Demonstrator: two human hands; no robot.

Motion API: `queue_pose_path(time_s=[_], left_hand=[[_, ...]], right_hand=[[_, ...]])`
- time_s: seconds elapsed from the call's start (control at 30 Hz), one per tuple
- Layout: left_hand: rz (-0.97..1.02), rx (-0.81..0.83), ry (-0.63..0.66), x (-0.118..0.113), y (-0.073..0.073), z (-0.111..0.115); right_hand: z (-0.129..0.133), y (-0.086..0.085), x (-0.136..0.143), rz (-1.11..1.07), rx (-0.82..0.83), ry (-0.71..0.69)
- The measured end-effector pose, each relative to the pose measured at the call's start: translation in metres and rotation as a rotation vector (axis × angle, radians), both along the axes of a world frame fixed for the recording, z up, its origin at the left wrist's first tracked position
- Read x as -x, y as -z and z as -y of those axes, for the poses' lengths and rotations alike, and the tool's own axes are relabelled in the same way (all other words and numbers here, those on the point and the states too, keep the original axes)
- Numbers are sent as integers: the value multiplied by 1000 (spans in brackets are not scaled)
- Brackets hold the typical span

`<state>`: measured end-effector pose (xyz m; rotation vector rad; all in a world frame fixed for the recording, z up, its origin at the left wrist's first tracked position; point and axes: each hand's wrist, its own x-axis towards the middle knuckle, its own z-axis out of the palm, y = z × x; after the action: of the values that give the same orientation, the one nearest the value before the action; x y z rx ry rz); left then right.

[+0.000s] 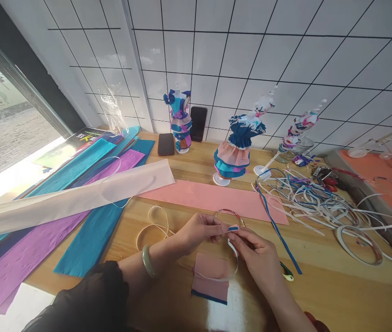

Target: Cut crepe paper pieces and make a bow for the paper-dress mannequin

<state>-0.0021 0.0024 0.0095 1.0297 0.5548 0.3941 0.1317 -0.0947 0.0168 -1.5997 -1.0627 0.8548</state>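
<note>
While left hand (202, 230) and right hand (260, 253) pinch a blue piece (233, 228), pink patch (213, 265) below, tangled strips (315, 199) at right

Small blue strip (233, 228), white-edged, pinched

Left hand (204, 229): pinching | right hand (258, 249): pinching | hands close together

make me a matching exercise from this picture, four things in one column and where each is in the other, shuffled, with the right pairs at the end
Things
1. small blue piece
2. pale green bangle
3. pink square with a blue edge
4. tangled strips

Places
A. around the left wrist
B. heaped toward the right of the table
C. held between the left hand and right hand
D. flat between the forearms

Pairs: 1-C, 2-A, 3-D, 4-B
</note>
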Motion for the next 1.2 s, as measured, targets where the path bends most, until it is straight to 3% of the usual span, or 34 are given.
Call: queue_pose_path(time_s=[0.23, 0.53, 0.83, 1.0, 1.2], left_hand=[[59, 210, 43, 1, 2, -1], [30, 249, 99, 5, -3, -4], [-140, 148, 275, 11, -17, -14], [-176, 8, 334, 14, -17, -15], [-223, -35, 412, 16, -16, -17]], right_hand=[[2, 4, -5, -40, 6, -31], [2, 2, -5, -47, -7, -40], [6, 5, -7, -142, 89, -118], [6, 4, -7, -101, 65, -183], [5, 0, -6, -69, 101, -206]])
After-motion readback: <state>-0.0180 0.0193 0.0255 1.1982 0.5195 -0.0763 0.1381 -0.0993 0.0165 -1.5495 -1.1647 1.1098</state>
